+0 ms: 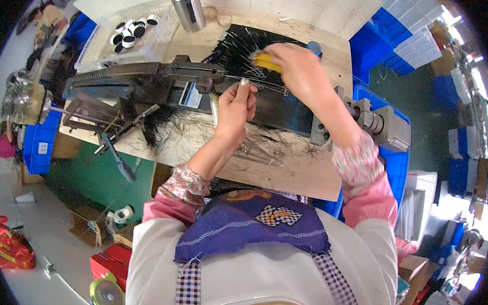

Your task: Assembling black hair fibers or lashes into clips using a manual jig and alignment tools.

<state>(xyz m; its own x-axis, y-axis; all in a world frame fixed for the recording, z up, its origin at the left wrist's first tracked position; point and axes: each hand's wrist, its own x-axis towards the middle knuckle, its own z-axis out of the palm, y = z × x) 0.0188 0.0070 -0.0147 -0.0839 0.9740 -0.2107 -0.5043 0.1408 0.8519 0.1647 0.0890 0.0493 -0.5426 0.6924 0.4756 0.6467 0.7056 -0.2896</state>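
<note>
My left hand (235,110) is closed, thumb pressed to the fingers, beside thin metal wires (267,87) that stretch along the bench machine (176,73); what sits in its pinch is too small to make out. Beyond it, my right hand (296,69) curls its fingers around a flat yellow piece (268,62), whose kind is partly hidden by the hand. Under and left of that hand, a black mat or bed of bristles (236,43) carries many thin, shiny wire pieces. At the machine's right end stands a grey motor with a chuck (377,124).
A steel flask (187,6) stands at the back, next to a clear plastic basket (96,48) of black-and-white cylinders (130,32). Loose black bristles (159,128) litter the wooden bench (304,176). Metal levers (118,159) jut out left. Blue crates (382,35) stand at right.
</note>
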